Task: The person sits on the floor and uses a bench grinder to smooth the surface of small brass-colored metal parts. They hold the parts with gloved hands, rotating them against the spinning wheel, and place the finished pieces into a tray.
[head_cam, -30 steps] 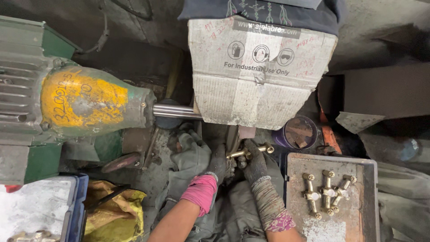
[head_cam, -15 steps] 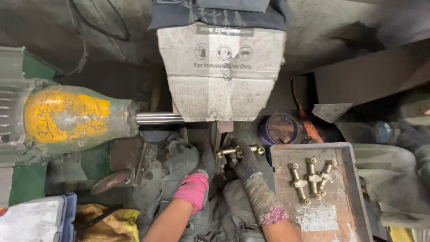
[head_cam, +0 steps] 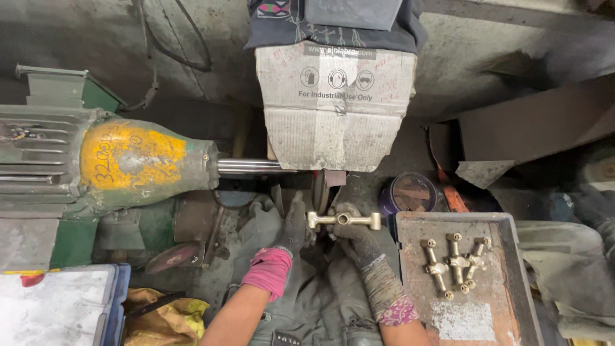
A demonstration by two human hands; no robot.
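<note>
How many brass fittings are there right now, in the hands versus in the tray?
Fitting in the hands: 1, the brass fitting held between left hand and right hand
Fittings in the tray: 3, the tray fittings, lying close together
Total: 4

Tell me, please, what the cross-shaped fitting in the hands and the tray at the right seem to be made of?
Cross-shaped fitting: probably brass, by its pale yellow metallic shine; surface looks smooth and bright. Tray: likely steel or iron, dull grey with brown rust-like patches and a whitish stain. Gloves on the left hand and right hand: dark knitted fabric.
</note>
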